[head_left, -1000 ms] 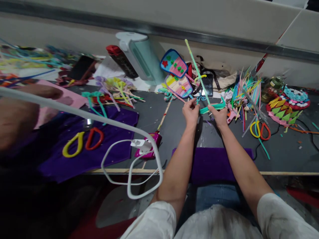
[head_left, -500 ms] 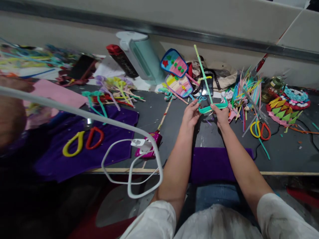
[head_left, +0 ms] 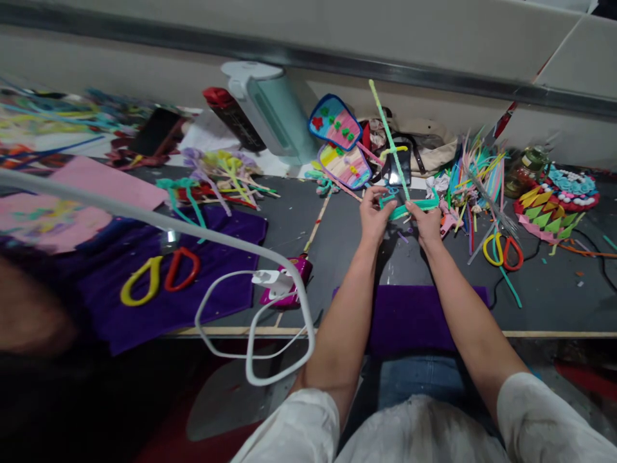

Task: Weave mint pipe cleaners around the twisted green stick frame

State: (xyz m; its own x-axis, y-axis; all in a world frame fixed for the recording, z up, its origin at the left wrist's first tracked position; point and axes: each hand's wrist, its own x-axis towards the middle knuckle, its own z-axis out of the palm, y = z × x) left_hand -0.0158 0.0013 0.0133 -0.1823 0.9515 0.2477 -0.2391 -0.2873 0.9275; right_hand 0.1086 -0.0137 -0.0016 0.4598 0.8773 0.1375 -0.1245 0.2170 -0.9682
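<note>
I see my left hand (head_left: 373, 215) and right hand (head_left: 427, 223) pinching a fuzzy teal pipe-cleaner bundle (head_left: 414, 206); one thin, bristly green stem (head_left: 388, 136) sticks upward above the grey table (head_left: 554, 296).

Scissors (head_left: 160, 276) lie on the cloth (head_left: 159, 308) at left — another pair (head_left: 502, 249) at right, fans (head_left: 340, 145) behind the hands (head_left: 400, 222).

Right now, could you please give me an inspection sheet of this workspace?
Surface: dark grey table, purple cloth at its near edge.
Job's things: teal pipe-cleaner piece, green stem rising from it.
Clutter: loose pipe cleaners, two scissors, finished fans.
Hands: left hand and right hand pinch the piece.
Cables: white cable looping off the table.
Surroundings: grey wall; a person's blurred arm at left.
</note>
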